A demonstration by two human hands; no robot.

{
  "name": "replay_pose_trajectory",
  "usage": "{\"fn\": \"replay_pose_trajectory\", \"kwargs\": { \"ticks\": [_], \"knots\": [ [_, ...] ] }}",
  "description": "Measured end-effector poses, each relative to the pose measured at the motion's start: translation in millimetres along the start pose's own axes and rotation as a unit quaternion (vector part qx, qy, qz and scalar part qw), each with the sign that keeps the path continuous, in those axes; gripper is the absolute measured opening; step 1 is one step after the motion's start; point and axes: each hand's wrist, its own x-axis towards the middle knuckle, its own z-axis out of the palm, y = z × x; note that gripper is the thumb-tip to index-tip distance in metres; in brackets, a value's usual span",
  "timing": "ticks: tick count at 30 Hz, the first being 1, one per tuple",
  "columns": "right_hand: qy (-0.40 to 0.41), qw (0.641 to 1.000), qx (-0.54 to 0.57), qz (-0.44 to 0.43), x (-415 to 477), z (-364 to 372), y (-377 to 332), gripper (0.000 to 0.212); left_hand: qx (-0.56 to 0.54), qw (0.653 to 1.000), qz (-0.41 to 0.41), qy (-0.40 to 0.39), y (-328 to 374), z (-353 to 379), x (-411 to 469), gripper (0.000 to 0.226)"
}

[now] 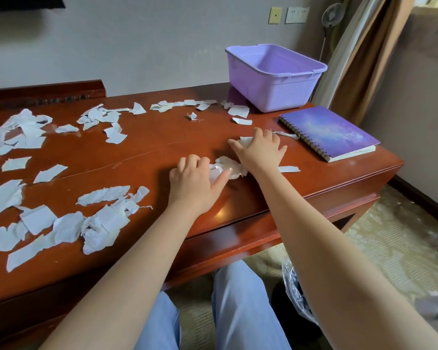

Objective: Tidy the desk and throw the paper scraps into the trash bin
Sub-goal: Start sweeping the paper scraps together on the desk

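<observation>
White torn paper scraps (104,215) lie all over the red-brown wooden desk (149,152), thickest at the left and along the back. My left hand (194,180) rests palm down near the desk's right front, its fingers curled onto a small bunched pile of scraps (228,166). My right hand (259,150) lies just beyond, fingers spread, pressing on the same pile and on another scrap (245,140) under its fingertips. A trash bin with a clear plastic liner (295,286) stands on the floor under my right forearm, mostly hidden.
A lilac plastic basket (273,79) stands at the desk's back right corner. A purple spiral notebook (329,132) lies in front of it near the right edge. My legs in blue jeans (238,306) are below the desk's front edge. Curtains (359,59) hang at the right.
</observation>
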Motion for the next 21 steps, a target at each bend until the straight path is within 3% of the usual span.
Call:
{"fn": "replay_pose_trajectory", "kwargs": {
  "ticks": [4, 12, 21],
  "knots": [
    [-0.017, 0.999, -0.019, 0.023, 8.2, 1.9, -7.4, 0.083, 0.040, 0.999, -0.032, 0.006, 0.7, 0.9, 0.5, 0.059],
    [0.016, 0.997, -0.037, -0.061, 4.0, 5.5, -6.6, 0.045, 0.032, 0.998, -0.047, 0.007, 1.0, 0.1, 2.6, 0.052],
    [0.033, 0.991, -0.030, -0.127, 0.0, 8.7, -7.6, 0.032, 0.048, 0.996, -0.073, -0.012, 6.8, -9.4, 1.5, 0.046]
  ]
}}
